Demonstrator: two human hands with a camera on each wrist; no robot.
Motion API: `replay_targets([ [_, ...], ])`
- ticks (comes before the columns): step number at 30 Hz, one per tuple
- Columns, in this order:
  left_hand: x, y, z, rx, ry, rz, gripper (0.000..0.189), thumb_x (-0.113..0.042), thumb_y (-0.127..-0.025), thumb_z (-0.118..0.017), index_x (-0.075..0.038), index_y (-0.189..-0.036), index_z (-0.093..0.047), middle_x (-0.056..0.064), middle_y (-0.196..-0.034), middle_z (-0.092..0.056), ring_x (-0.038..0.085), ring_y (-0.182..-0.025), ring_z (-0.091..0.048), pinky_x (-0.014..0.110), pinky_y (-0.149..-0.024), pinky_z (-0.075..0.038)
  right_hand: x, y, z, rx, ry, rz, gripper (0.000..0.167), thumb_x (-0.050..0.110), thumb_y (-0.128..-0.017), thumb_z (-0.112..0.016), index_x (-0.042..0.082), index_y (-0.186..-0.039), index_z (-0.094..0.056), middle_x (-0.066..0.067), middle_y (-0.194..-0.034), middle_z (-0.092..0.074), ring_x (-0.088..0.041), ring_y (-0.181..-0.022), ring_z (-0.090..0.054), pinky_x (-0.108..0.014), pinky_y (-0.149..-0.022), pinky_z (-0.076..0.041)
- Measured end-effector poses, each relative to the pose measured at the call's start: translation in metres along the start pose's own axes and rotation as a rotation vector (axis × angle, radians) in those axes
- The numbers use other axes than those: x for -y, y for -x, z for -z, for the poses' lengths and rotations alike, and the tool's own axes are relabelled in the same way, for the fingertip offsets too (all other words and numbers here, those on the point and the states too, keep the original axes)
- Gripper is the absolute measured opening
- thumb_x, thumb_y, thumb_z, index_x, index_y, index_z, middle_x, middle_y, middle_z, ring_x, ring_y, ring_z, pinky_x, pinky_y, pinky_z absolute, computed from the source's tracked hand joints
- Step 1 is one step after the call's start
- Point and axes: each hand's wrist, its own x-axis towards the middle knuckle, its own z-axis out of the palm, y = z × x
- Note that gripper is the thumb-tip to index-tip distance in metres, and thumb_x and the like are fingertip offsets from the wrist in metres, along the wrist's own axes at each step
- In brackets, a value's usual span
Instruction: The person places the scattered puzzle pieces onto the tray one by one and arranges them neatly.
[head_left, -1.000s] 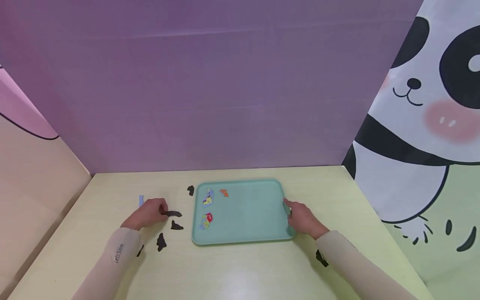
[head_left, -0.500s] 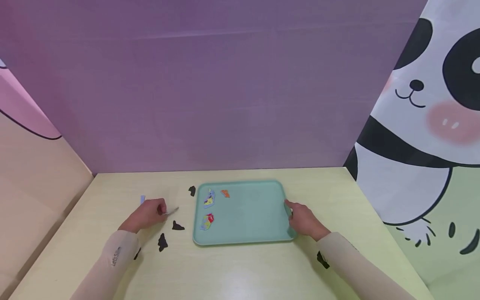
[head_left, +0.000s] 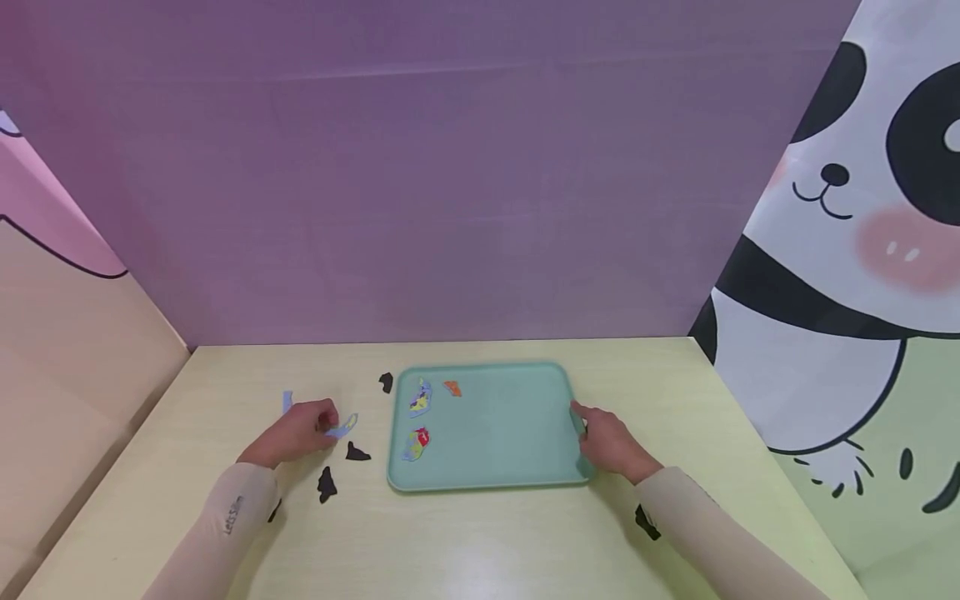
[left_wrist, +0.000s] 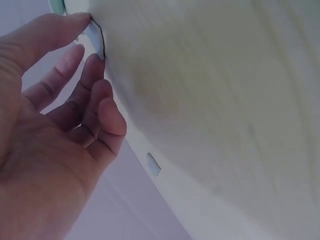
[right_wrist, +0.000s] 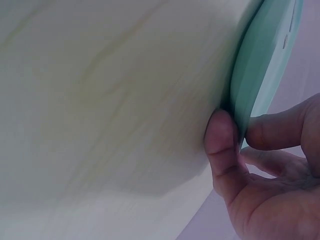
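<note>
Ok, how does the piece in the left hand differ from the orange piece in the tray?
The held piece looks mostly pale blue, unlike the orange piece. The held piece is pinched in the left hand, outside the tray; the orange piece lies inside it, untouched. The held piece looks longer than the orange piece. Both show coloured faces.

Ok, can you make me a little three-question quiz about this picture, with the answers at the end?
1. True or false: the right hand holds the edge of the tray.
2. How many colourful pieces lie in the tray?
3. What does the left hand pinch?
A) a cup
B) a blue piece
C) a pencil

Key: 1. True. 2. Three. 3. B.
</note>
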Motion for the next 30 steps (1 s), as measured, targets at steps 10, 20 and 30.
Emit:
replay_targets([
  [10,-0.003,-0.003,0.002,-0.155,-0.039,-0.068,0.019,-0.008,-0.072,-0.073,-0.008,-0.084,-0.059,0.0,-0.07,-0.053,0.015,-0.062,-0.045,0.03,-0.056,-0.04,0.0,0.0,0.0,0.0,-0.01,0.0,0.055,-0.009,-0.084,-0.046,-0.012,-0.138,-0.035,-0.007,-0.071,-0.047,-0.01,-0.046,-0.029,-0.025,-0.046,-0.034],
  [20,-0.043,-0.006,0.005,-0.16,-0.056,-0.135,0.011,-0.01,-0.075,-0.072,-0.01,-0.08,-0.062,-0.002,-0.073,-0.053,0.015,-0.067,-0.046,0.03,-0.061,-0.042,-0.001,0.0,0.0,-0.005,-0.019,0.011,0.055,-0.009,-0.084,-0.045,-0.014,-0.137,-0.035,-0.005,-0.066,-0.044,-0.009,-0.046,-0.029,-0.026,-0.046,-0.035],
  [30,-0.1,-0.013,-0.016,-0.1,-0.05,-0.107,0.013,-0.011,-0.076,-0.074,-0.012,-0.074,-0.061,-0.004,-0.07,-0.055,0.014,-0.067,-0.048,0.029,-0.062,-0.043,0.001,-0.001,0.002,-0.01,-0.03,-0.008,0.055,-0.01,-0.084,-0.045,-0.012,-0.138,-0.035,-0.006,-0.066,-0.044,-0.011,-0.047,-0.03,-0.027,-0.046,-0.034],
])
